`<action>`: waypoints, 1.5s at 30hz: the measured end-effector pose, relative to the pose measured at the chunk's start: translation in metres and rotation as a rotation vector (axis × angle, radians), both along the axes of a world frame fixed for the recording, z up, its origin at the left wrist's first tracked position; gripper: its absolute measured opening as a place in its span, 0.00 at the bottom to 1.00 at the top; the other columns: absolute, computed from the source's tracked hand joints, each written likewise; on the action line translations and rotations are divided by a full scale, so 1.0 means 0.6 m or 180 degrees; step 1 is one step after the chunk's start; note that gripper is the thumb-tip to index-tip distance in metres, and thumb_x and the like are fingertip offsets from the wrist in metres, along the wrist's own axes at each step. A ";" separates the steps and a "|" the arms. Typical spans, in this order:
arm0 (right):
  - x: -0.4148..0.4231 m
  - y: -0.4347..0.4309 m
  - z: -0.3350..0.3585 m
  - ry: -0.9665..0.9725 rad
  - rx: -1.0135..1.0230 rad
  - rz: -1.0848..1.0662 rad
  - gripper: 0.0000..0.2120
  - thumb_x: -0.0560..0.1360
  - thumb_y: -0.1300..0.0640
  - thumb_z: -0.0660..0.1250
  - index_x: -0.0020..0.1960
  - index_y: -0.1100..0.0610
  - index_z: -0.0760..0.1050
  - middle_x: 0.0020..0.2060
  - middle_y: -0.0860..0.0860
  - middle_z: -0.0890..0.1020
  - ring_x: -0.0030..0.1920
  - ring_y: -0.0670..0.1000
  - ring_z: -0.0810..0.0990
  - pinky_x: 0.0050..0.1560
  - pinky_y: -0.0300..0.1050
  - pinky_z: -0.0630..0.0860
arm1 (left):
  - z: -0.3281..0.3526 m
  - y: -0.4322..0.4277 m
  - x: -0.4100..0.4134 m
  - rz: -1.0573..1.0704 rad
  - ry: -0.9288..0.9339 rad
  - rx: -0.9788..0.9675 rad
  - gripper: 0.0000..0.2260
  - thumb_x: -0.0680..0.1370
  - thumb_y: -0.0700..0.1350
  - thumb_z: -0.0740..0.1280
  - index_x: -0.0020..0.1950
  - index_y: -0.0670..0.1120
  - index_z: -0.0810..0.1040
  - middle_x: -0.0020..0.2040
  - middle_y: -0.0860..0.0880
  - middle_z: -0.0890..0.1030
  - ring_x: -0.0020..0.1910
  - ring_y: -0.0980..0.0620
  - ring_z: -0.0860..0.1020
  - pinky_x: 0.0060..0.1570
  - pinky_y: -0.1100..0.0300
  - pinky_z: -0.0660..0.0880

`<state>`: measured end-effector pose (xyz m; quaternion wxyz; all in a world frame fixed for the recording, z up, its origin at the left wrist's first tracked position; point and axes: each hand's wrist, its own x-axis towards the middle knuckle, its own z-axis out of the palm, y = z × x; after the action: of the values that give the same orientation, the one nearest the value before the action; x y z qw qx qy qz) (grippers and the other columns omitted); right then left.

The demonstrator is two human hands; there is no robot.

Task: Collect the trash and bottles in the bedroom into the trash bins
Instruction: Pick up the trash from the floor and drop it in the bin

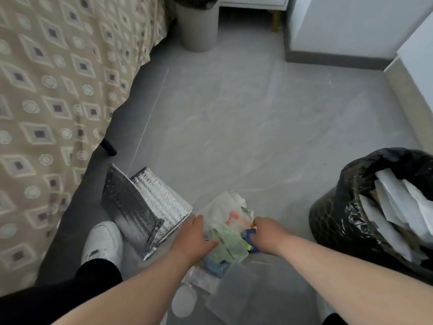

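Down on the floor, near its front edge: both hands are working at one loose heap of litter.
Left grip: the left hand lies over the near-left side of the heap, fingers curled round the crinkled plastic; it looks closed on the stuff, though the fingertips are hidden.
Right grip: the right hand is bunched narrow on the far-right side, pinching a blue scrap against the wrappers.
Trash pile: white tissue, a pale green wrapper, blue bits and clear film, lying on the grey floor between the two hands; more clear film and a round white lid trail toward the person.
Foil bag: silvery insulated bag, open and propped just left of the heap, beside a white shoe and the bed's edge.
Lined bin: black-bagged bin at the floor's right side, near the right forearm, already holding pale paper.
Far bin: a grey bin stands at the far end, by the bed corner.
Step in hand: gathering the heap into one two-handed grasp, as I judge it.
Next move: squeeze the bundle tight so light film does not slip out, lift, and swing right over the lined bin's mouth. The foil bag and lid remain to be collected.
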<state>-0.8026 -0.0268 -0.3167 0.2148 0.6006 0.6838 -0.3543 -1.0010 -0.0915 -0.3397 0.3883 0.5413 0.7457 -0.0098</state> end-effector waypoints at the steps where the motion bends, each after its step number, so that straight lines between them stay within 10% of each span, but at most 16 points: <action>1: -0.001 -0.004 -0.017 -0.0025 -0.0071 -0.0120 0.18 0.74 0.51 0.59 0.59 0.58 0.73 0.58 0.58 0.78 0.57 0.59 0.78 0.49 0.44 0.73 | -0.012 0.010 0.003 -0.0058 0.0070 -0.0039 0.42 0.70 0.60 0.69 0.75 0.43 0.56 0.77 0.42 0.57 0.76 0.45 0.56 0.73 0.53 0.56; 5: -0.001 -0.007 -0.053 0.0117 -0.0143 -0.0698 0.21 0.72 0.46 0.60 0.60 0.57 0.72 0.57 0.57 0.78 0.57 0.60 0.78 0.53 0.47 0.76 | -0.056 0.036 0.007 -0.0229 0.0345 -0.0103 0.46 0.66 0.63 0.71 0.75 0.43 0.55 0.75 0.40 0.60 0.74 0.43 0.59 0.71 0.50 0.61; 11: -0.007 -0.012 -0.082 0.0268 -0.0052 -0.1144 0.27 0.67 0.43 0.64 0.61 0.57 0.70 0.56 0.58 0.73 0.57 0.61 0.76 0.58 0.52 0.76 | -0.076 0.046 -0.009 -0.0527 0.0734 0.0127 0.17 0.76 0.48 0.62 0.64 0.47 0.70 0.61 0.44 0.72 0.60 0.42 0.72 0.56 0.51 0.70; 22: -0.026 -0.026 -0.122 -0.0240 0.0547 -0.1122 0.18 0.73 0.49 0.66 0.60 0.56 0.68 0.58 0.57 0.70 0.60 0.59 0.70 0.52 0.49 0.73 | -0.048 0.064 -0.023 0.0488 -0.0497 -0.0004 0.07 0.69 0.38 0.68 0.40 0.51 0.76 0.41 0.48 0.81 0.38 0.47 0.82 0.31 0.64 0.73; 31: 0.020 0.004 -0.096 0.0299 -0.0106 -0.1244 0.09 0.69 0.61 0.64 0.34 0.53 0.66 0.37 0.52 0.76 0.40 0.55 0.77 0.37 0.42 0.74 | -0.022 0.064 -0.036 0.0936 -0.1038 0.0160 0.10 0.68 0.35 0.70 0.42 0.50 0.79 0.39 0.50 0.82 0.38 0.53 0.79 0.36 0.63 0.74; 45: 0.123 0.044 0.216 0.1042 0.0085 -0.0975 0.06 0.70 0.63 0.68 0.40 0.52 0.76 0.34 0.51 0.77 0.32 0.47 0.73 0.32 0.38 0.70 | 0.175 0.090 0.005 0.2313 -0.2159 0.0605 0.07 0.71 0.34 0.71 0.46 0.43 0.81 0.40 0.43 0.83 0.35 0.46 0.80 0.38 0.56 0.77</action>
<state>-0.7291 -0.0004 -0.1873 0.0367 0.6347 0.6150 -0.4665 -0.9977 -0.0373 -0.2345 0.5361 0.2524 0.7154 0.3704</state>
